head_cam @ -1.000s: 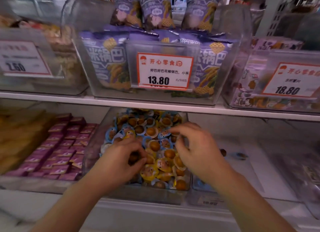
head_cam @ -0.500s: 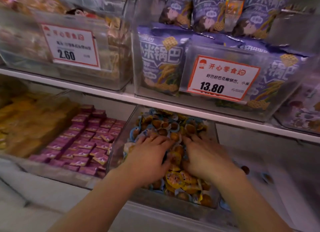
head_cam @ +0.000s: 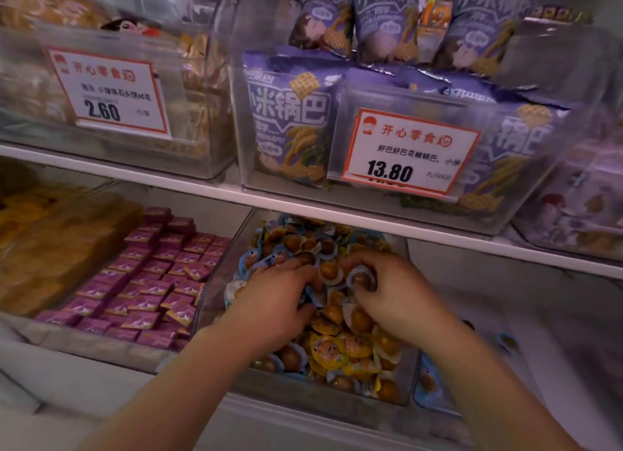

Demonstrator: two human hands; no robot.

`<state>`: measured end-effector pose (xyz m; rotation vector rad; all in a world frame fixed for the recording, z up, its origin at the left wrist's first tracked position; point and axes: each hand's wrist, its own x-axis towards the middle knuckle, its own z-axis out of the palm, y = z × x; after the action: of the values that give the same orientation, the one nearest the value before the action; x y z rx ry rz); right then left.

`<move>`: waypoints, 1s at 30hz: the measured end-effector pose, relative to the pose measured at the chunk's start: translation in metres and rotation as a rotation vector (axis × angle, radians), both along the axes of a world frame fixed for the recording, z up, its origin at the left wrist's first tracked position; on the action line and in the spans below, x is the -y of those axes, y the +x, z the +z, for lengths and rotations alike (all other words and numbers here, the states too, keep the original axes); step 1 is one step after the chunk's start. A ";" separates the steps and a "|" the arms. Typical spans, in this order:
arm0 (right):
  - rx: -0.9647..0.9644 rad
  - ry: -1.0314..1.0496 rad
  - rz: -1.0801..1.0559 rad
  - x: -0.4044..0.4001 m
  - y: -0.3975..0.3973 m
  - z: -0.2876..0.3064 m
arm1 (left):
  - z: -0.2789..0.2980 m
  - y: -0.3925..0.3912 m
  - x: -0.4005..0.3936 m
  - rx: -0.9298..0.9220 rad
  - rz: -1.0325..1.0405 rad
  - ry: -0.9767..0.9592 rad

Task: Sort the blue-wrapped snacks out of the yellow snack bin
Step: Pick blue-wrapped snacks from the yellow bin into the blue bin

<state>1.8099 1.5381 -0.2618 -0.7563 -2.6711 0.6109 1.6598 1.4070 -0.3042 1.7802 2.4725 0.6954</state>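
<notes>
A clear snack bin [head_cam: 215, 302] on the lower shelf holds a heap of small round snacks, yellow-wrapped ones [head_cam: 328, 351] near the front and blue-wrapped ones [head_cam: 251, 260] toward the back. Both hands are in the heap. My left hand [head_cam: 273, 302] lies palm down with its fingers curled into the pile, over blue wrappers. My right hand [head_cam: 391, 292] pinches one blue-wrapped snack [head_cam: 361, 278] between thumb and fingers, just above the pile.
A neighbouring bin [head_cam: 428, 381] to the right holds a few blue-wrapped snacks. Purple square packets [head_cam: 151, 282] fill the bin to the left. The white shelf edge [head_cam: 337, 214] runs just above the hands, with bagged snacks and price tags [head_cam: 408, 153] on it.
The view has swung left and closer. Both hands reached deeper into the heap, and my right hand now pinches a blue-wrapped snack.
</notes>
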 end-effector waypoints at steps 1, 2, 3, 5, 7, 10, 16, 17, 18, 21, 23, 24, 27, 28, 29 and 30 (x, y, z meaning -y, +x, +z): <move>0.053 0.047 0.036 0.001 0.002 -0.001 | 0.000 -0.001 0.000 0.013 0.002 0.003; 0.116 0.107 0.074 0.003 0.002 -0.003 | 0.000 -0.002 0.001 0.032 0.010 0.009; 0.184 0.165 0.107 0.005 0.003 -0.004 | 0.001 -0.003 0.001 0.060 0.024 0.023; 0.274 0.220 0.143 0.007 0.002 -0.004 | 0.004 -0.005 0.004 0.148 0.062 0.066; 0.272 0.206 0.154 0.005 0.001 -0.002 | 0.007 -0.007 0.007 0.259 0.100 0.127; 0.273 0.219 0.154 0.005 -0.001 -0.003 | 0.014 -0.010 0.013 0.455 0.183 0.303; 0.081 0.057 -0.014 0.003 -0.008 -0.004 | 0.026 -0.003 0.018 0.798 0.183 0.504; 0.017 0.019 -0.056 0.002 -0.007 -0.003 | 0.026 -0.001 0.017 0.836 0.177 0.523; -0.026 0.002 -0.089 0.002 -0.007 -0.002 | 0.026 0.001 0.016 0.861 0.177 0.540; -0.077 0.006 -0.112 0.008 -0.003 -0.001 | 0.026 0.006 0.014 0.890 0.194 0.568; -0.219 0.001 -0.140 0.012 -0.001 -0.001 | 0.025 0.010 0.013 0.973 0.198 0.583; -0.318 -0.031 -0.177 0.014 -0.001 0.002 | 0.024 0.013 0.013 1.024 0.200 0.586; -0.615 -0.346 -0.347 0.026 -0.003 0.007 | 0.024 0.027 0.011 1.174 0.212 0.625; -0.714 -0.561 -0.391 0.033 -0.005 0.007 | 0.025 0.033 0.011 1.203 0.218 0.663; -0.794 -0.809 -0.419 0.043 -0.007 0.007 | 0.026 0.040 0.011 1.178 0.229 0.703; -0.847 -1.046 -0.430 0.054 -0.008 0.007 | 0.025 0.048 0.011 1.103 0.237 0.734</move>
<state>1.8015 1.4844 -0.2552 -0.9471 -1.2564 1.7309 1.7073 1.3961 -0.2788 0.6945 1.6875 2.0624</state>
